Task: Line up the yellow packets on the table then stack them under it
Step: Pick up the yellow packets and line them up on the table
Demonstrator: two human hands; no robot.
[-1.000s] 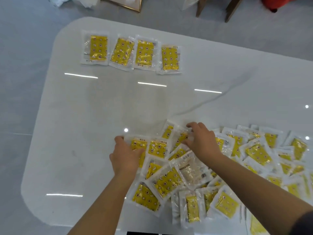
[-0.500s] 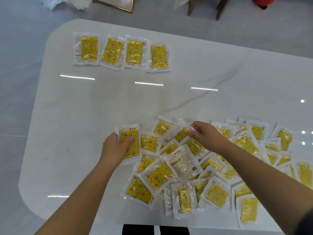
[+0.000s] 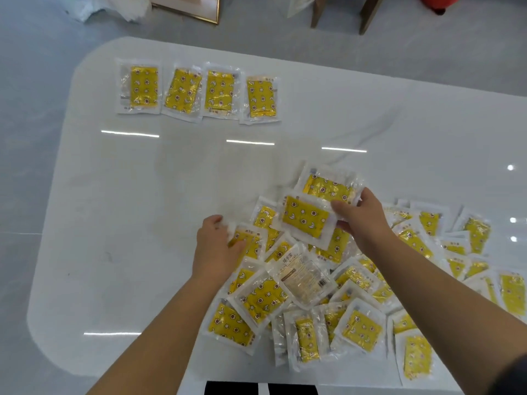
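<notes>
The right hand [image 3: 363, 220] pinches two packets [image 3: 305, 218] just above the far edge of the pile [image 3: 356, 309]. The left hand [image 3: 215, 249] curls round one packet [image 3: 251, 243] at the pile's left edge. A row [image 3: 196, 91] of four lies well beyond the pile, with bare table [image 3: 142, 223] between.

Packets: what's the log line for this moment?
row: four lined up, far side | pile: loose, near | left hand: grips one packet | right hand: grips two packets
</notes>
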